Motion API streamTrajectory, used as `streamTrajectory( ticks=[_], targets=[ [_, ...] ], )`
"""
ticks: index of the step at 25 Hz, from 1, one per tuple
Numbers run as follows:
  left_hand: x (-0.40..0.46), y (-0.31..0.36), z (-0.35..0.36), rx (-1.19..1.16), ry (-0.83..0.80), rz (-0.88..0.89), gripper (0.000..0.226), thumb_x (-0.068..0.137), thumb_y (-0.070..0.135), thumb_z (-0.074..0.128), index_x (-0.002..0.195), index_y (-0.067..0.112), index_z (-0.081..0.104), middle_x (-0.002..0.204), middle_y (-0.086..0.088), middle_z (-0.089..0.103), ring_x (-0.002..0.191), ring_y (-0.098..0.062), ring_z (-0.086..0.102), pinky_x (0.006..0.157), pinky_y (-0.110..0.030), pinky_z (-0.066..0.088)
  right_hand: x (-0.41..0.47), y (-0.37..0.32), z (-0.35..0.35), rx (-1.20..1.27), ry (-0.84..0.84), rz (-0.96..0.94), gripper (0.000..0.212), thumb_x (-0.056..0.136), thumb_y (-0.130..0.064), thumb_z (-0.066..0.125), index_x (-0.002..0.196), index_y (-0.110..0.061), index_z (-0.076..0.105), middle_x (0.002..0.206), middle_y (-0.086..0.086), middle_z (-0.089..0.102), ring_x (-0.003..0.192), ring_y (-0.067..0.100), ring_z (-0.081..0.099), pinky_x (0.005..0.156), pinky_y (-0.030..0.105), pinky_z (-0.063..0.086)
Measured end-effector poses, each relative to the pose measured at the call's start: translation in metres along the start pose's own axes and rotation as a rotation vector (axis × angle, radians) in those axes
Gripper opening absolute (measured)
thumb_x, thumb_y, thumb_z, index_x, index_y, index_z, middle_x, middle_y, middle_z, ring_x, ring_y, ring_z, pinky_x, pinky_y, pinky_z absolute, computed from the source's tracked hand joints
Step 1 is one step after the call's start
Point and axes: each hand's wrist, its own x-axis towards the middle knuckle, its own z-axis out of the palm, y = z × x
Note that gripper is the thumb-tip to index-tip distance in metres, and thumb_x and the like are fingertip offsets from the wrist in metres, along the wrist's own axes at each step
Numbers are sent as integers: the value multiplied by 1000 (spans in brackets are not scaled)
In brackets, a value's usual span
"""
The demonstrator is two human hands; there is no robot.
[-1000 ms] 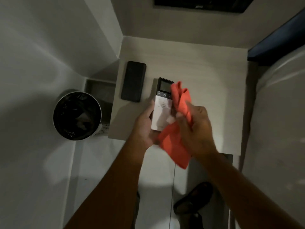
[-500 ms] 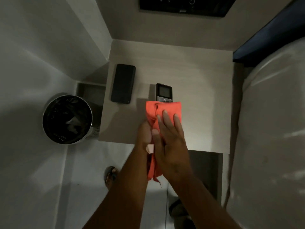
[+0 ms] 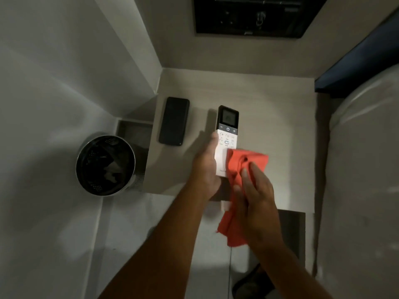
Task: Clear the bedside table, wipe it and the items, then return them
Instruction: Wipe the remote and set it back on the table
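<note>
Table [image 3: 269,117] between wall [image 3: 54,72] and bed [image 3: 362,169].

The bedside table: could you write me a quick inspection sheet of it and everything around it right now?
Surface: pale bedside table, mostly bare.
Job's things: white remote held over the table; orange cloth laid on its lower end; black phone lying flat on the table's left side.
Clutter: nothing seen.
Hands: left hand grips the remote's side; right hand presses the cloth.
Cables: nothing seen.
Surroundings: metal bin on the floor at left, bed at right, dark panel on the wall beyond.
</note>
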Motion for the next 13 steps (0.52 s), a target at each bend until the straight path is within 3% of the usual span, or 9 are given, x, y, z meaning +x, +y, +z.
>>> streamTrajectory(
  ticks=[1, 2, 4, 6, 8, 10, 13],
  targets=[
    [8, 5, 3, 159, 17, 103, 30, 88, 33, 76, 100, 7, 75, 91, -13, 77, 72, -21, 71, 60, -27, 57, -2, 9, -2, 33, 46, 92, 46, 104, -55, 34, 147, -51, 20, 161, 5, 31, 145, 27, 37, 113, 56, 40],
    [19, 6, 4, 357, 48, 206, 36, 77, 25, 86, 105, 7, 71, 97, -13, 77, 75, -19, 72, 56, -24, 55, 3, 20, -4, 11, 77, 172, 49, 104, -53, 35, 150, -48, 20, 163, 6, 28, 146, 28, 35, 115, 56, 38],
    [39, 8, 4, 732, 159, 290, 54, 63, 20, 94, 107, 9, 65, 100, -5, 76, 81, -16, 72, 49, -13, 49, 20, 32, -9, -238, 39, 212, 54, 105, -52, 30, 154, -31, 32, 165, 9, 26, 150, 33, 27, 121, 56, 26],
    [47, 16, 1, 972, 283, 359, 62, 62, 28, 91, 113, 12, 60, 107, -4, 72, 90, -19, 70, 52, -17, 52, 35, 37, -12, -526, -15, 146, 59, 104, -54, 24, 145, -21, 50, 162, 9, 33, 149, 35, 25, 122, 53, 17],
    [54, 22, -2, 1129, 353, 395, 68, 64, 38, 86, 119, 9, 57, 115, -10, 69, 99, -27, 70, 65, -31, 60, 47, 38, -18, -555, -43, 178, 52, 104, -52, 29, 137, -23, 56, 156, 8, 39, 141, 37, 31, 116, 53, 24],
    [55, 28, -5, 1258, 407, 395, 70, 67, 47, 81, 119, 6, 60, 114, -12, 68, 101, -32, 71, 70, -34, 60, 55, 39, -22, -480, -36, 202, 39, 104, -41, 42, 133, -20, 58, 150, 11, 42, 131, 38, 40, 109, 51, 36],
    [54, 37, -5, 1561, 353, 335, 69, 72, 65, 68, 114, 10, 65, 99, -8, 68, 88, -28, 68, 58, -27, 51, 63, 37, -27, -466, -30, 157, 26, 101, -28, 53, 121, -16, 63, 144, 10, 47, 124, 35, 48, 100, 44, 46]
  ],
)
